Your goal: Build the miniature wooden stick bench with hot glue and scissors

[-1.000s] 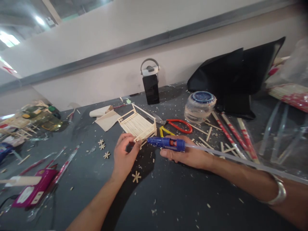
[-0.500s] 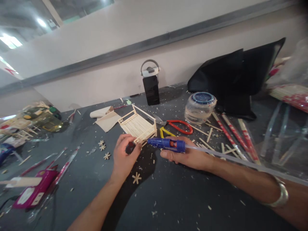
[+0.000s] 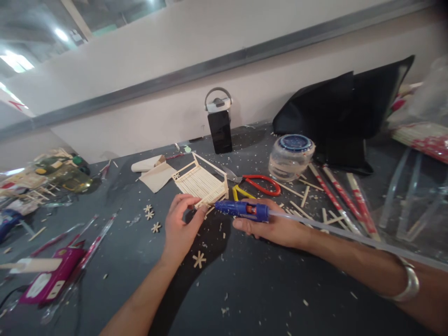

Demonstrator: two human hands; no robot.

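Note:
My right hand [image 3: 268, 224] is wrapped round a blue glue gun [image 3: 241, 209], with a long clear glue stick [image 3: 315, 223] running out of its back over my forearm. The gun's tip points left at the near edge of a small wooden stick model [image 3: 203, 179], which has a slatted base and raised rails. Thumb and fingers of my left hand [image 3: 184, 217] pinch the model's near corner, close to the tip. Whether the tip touches the wood I cannot tell. Small star-shaped stick pieces [image 3: 199, 259] lie in front of and left of the model.
Red-handled scissors [image 3: 262, 184] lie right of the model, near a clear jar [image 3: 291, 157] with a blue top. A phone [image 3: 220, 131] leans on a bottle at the wall. Loose sticks are scattered right. A magenta power strip [image 3: 52, 275] lies left, beside plastic-wrapped sticks. Sandpaper [image 3: 154, 178] lies behind.
Almost nothing differs. My left fingers have shifted very slightly at the model's corner, and the glue gun stays in the same place.

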